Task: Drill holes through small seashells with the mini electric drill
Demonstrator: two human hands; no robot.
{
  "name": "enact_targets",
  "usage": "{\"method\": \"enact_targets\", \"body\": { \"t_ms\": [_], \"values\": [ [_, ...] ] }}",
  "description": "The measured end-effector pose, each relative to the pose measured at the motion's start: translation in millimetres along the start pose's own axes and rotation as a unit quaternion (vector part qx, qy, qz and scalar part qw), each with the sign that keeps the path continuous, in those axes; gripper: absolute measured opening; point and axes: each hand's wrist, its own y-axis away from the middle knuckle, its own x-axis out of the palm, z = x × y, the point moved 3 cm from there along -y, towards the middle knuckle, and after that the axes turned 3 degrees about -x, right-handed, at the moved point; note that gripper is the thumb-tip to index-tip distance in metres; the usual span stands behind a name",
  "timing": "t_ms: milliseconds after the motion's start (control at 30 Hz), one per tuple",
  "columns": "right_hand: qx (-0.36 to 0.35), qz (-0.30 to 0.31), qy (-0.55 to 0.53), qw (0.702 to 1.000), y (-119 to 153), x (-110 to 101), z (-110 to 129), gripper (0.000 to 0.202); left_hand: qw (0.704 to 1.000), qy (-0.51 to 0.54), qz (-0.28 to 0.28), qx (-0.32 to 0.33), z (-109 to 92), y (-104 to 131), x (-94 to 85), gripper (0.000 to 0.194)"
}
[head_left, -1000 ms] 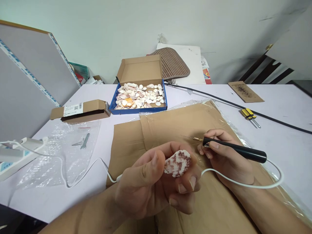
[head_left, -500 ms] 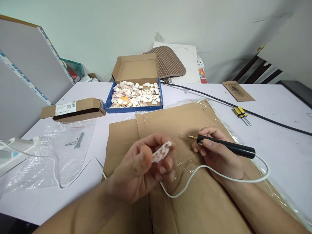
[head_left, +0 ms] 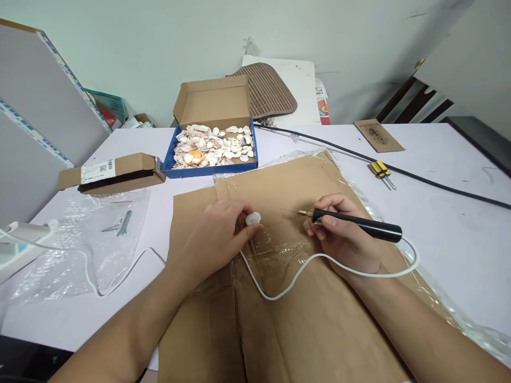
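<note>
My left hand grips a small white, ribbed seashell between thumb and fingers, low over the cardboard; whether the shell touches the cardboard I cannot tell. In my right hand is a slim black electric hand drill, held like a pen. Its brass chuck carries a thin bit that points left towards the shell, with a gap between them. From the drill's rear end a white cord loops down across the cardboard and passes under my left hand.
An open blue-edged box of seashells stands at the back. Left lie a narrow carton, a small wrench on clear plastic, and a white power strip. Yellow-black screwdrivers and a black cable lie right.
My left hand has lowered the shell to the cardboard and turned it over, so its back faces up. The right hand still holds the drill; the whole view has shifted slightly.
</note>
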Motion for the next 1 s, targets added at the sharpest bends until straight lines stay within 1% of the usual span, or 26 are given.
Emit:
{"method": "enact_targets", "body": {
  "t_ms": [133, 267, 367, 433, 533, 667, 767, 867, 933, 1000],
  "values": [
    [0.001, 0.011, 0.005, 1.0, -1.9, 0.2, -5.3, 0.024, 0.999, -0.028, 0.011, 0.011, -3.3, 4.1, 1.1, 0.028],
    [-0.017, 0.024, 0.012, 0.999, -9.8, -0.4, -8.6, 0.023, 0.999, -0.027, 0.028, 0.0, -4.9, 5.7, -2.4, 0.026],
    [-0.024, 0.053, 0.018, 0.998, -19.3, -0.4, -8.5, 0.022, 0.999, -0.032, 0.037, -0.009, -8.7, 7.2, -4.4, 0.027],
    [-0.015, 0.07, 0.03, 0.997, -24.3, 0.2, -6.5, 0.021, 0.998, -0.034, 0.04, -0.017, -11.0, 8.3, -3.8, 0.027],
    [-0.022, 0.039, 0.03, 0.999, -26.3, -0.1, 2.2, 0.017, 0.999, -0.032, 0.039, -0.009, -11.8, 9.3, -0.9, 0.028],
    [-0.054, -0.024, 0.059, 0.996, -18.6, -1.8, 15.9, 0.019, 0.998, 0.002, 0.037, 0.06, -7.7, 10.5, 2.1, 0.028],
    [-0.047, -0.04, 0.053, 0.997, -11.3, -3.4, 15.9, 0.021, 0.996, 0.002, 0.034, 0.081, -6.5, 8.8, 3.8, 0.027],
    [-0.034, -0.039, 0.037, 0.998, -7.0, -4.9, 8.8, 0.022, 0.995, -0.035, 0.048, 0.082, -16.0, 0.2, 9.8, 0.026],
    [-0.038, -0.047, 0.033, 0.998, -5.6, -6.9, 5.0, 0.022, 0.992, -0.075, 0.065, 0.081, -26.3, -7.6, 14.9, 0.025],
    [-0.048, -0.049, 0.037, 0.997, -4.6, -9.3, 3.7, 0.022, 0.99, -0.102, 0.067, 0.075, -34.5, -12.8, 15.2, 0.029]
  ]
}}
